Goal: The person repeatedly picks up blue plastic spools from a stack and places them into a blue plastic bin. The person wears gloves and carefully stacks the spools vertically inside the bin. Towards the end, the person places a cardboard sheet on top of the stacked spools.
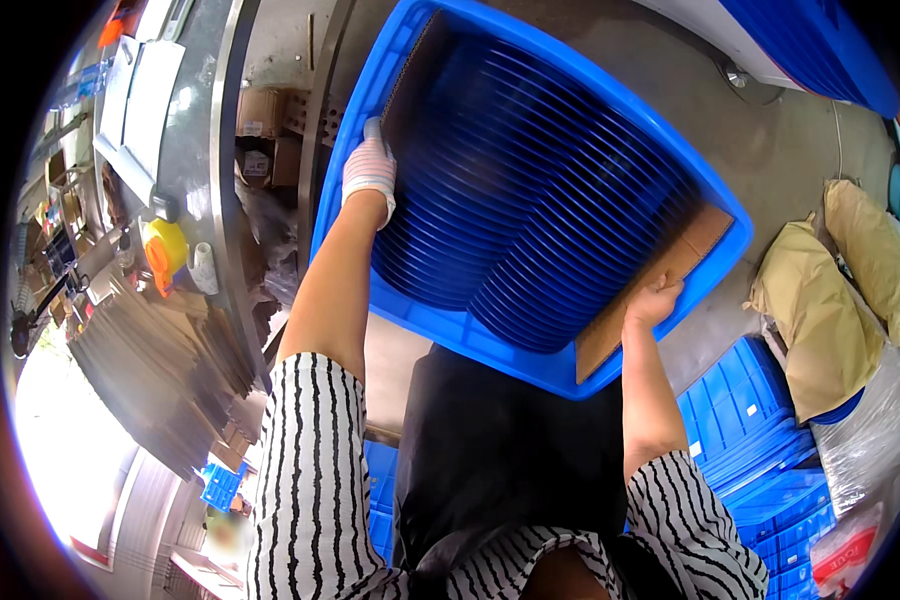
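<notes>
A large blue plastic bin (pixel 530 375) sits tilted in front of me. Two side-by-side rows of thin, round-edged dark blue plates (pixel 570 230) stand packed inside it. My left hand (pixel 370 175), in a white and pinkish glove, is closed at the bin's left wall; some of its fingers are hidden. My bare right hand (pixel 653 300) is closed at a brown cardboard sheet (pixel 610 325), which lines the right inner wall. A second strip of cardboard lies along the upper left inner wall.
At left, a metal-edged table (pixel 195 160) holds papers and a yellow and orange container (pixel 165 250). Below it are stacked flat cardboard sheets (pixel 160 360). Blue crates (pixel 735 410) and tan sacks (pixel 810 310) stand at right. A white machine or cabinet is at upper right.
</notes>
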Motion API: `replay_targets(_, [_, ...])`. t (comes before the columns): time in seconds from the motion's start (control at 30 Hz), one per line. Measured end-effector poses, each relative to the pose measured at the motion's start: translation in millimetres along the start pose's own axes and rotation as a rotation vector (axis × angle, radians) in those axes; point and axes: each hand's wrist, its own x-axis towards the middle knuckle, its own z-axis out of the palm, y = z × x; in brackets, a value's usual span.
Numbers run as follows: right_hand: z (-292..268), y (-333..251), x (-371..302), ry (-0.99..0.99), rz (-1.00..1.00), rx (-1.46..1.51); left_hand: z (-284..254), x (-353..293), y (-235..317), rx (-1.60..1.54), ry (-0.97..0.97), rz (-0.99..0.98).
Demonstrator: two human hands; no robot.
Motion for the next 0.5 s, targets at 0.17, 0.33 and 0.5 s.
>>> replay_targets(0.17, [24.2,8.2,6.1,0.031,-0.024,-0.043,46.0,44.3,-29.6,-0.047,-0.004,0.085])
replay_targets(0.33, [71.9,56.7,30.8,0.046,-0.120,-0.032,43.3,44.3,-22.1,-0.214,-0.124,0.196])
replay_targets(0.5, [42.8,22.6,21.4,-0.292,0.122,0.075,28.0,9.2,-22.0,-0.322,-0.068,0.050])
